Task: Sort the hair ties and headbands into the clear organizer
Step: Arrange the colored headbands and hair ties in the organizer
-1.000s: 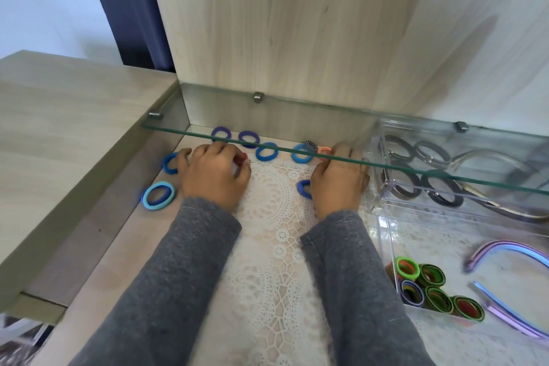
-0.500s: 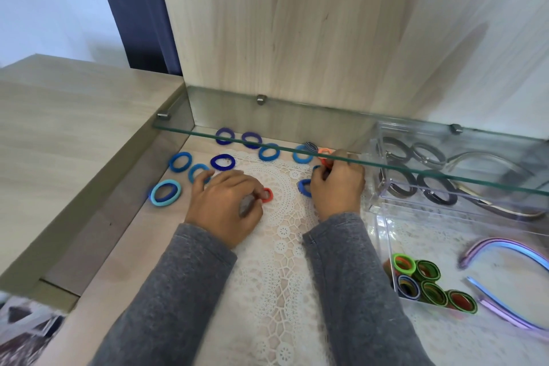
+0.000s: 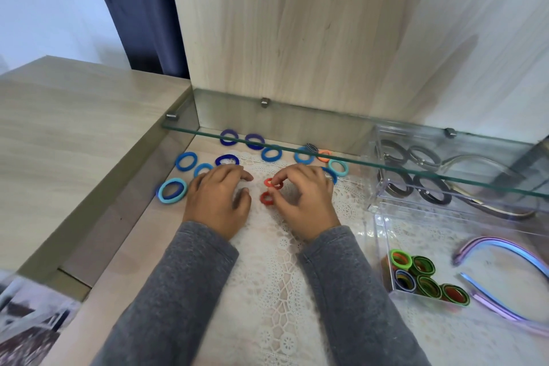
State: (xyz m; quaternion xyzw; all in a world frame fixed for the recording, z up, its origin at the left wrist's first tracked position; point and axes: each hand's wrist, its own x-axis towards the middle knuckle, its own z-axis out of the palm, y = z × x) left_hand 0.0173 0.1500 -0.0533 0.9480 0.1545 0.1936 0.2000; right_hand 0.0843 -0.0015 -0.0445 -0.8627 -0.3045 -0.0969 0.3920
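On the lace doily (image 3: 267, 261) my right hand (image 3: 306, 202) pinches a small red hair tie (image 3: 274, 183) between thumb and forefinger. A second red hair tie (image 3: 266, 198) lies flat just below it, between my two hands. My left hand (image 3: 218, 200) rests palm down with its fingers spread and holds nothing. Several blue hair ties (image 3: 186, 161) lie along the back and left, and a larger light blue tie (image 3: 172, 190) sits beside my left hand. The clear organizer (image 3: 381, 235) stands at the right, holding green-edged ties (image 3: 421, 278), black ties (image 3: 432, 189) and purple-blue headbands (image 3: 505, 249).
A glass shelf (image 3: 356, 159) juts out low over the back of the work surface and over the organizer's rear compartments. An orange tie (image 3: 324, 155) and a teal tie (image 3: 338, 167) lie under it. A raised wooden ledge (image 3: 74, 142) borders the left side.
My left hand drew back from the back-left blue ties and set a red tie down on the doily. My right hand moved left to the middle with another red tie.
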